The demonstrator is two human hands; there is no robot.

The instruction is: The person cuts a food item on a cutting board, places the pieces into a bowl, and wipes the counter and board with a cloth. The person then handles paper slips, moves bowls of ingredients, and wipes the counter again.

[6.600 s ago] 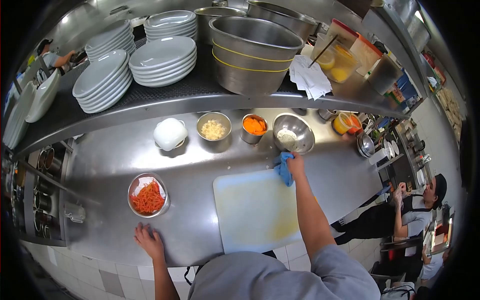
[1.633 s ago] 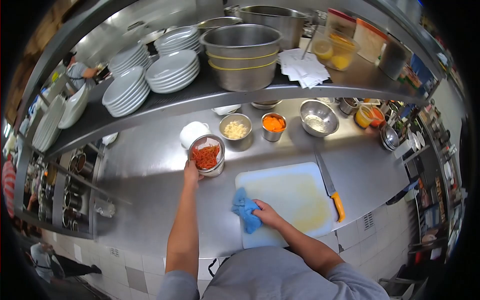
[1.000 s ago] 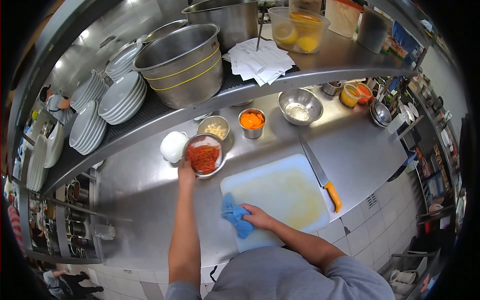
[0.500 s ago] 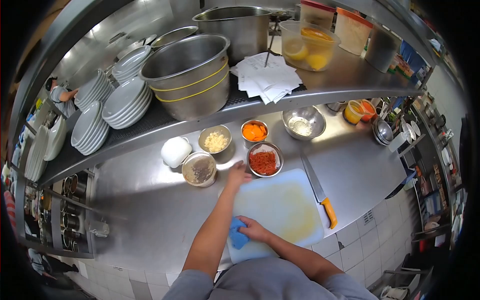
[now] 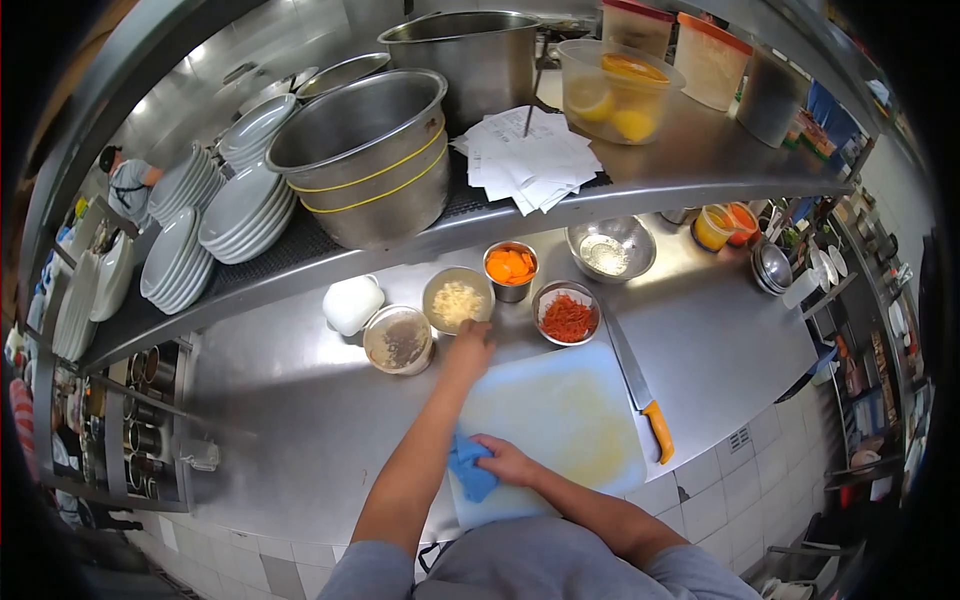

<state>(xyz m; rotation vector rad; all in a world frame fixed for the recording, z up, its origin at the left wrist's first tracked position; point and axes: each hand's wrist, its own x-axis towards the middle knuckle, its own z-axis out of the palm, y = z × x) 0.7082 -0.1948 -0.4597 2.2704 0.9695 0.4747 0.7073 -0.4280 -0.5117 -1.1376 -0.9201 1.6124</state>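
At the near rim of a metal bowl of pale chopped pieces [image 5: 457, 300], my left hand [image 5: 472, 345] has its fingers closed on the edge, partly hidden from above. My right hand [image 5: 508, 460] grips a bunched blue cloth [image 5: 470, 470] over the left side of the white cutting board [image 5: 545, 410]. Just beyond the board sits a metal bowl with red shreds [image 5: 568, 318]. A metal container of orange slices [image 5: 510, 266] stands behind the two bowls. Left of my left hand is a tub with greyish-brown contents [image 5: 398, 342].
A large yellow-handled knife [image 5: 640, 390] lies along the board's right side. A white container [image 5: 353, 305] and a wide steel bowl [image 5: 610, 250] stand farther back. The shelf edge [image 5: 400, 250] overhangs the counter, carrying pots, plates and papers. Another person [image 5: 130, 188] is at far left.
The bowl of red shreds has shifted right. My left hand has moved from beside it to the bowl of pale pieces, which now sits farther right and nearer. My right hand still holds the cloth.
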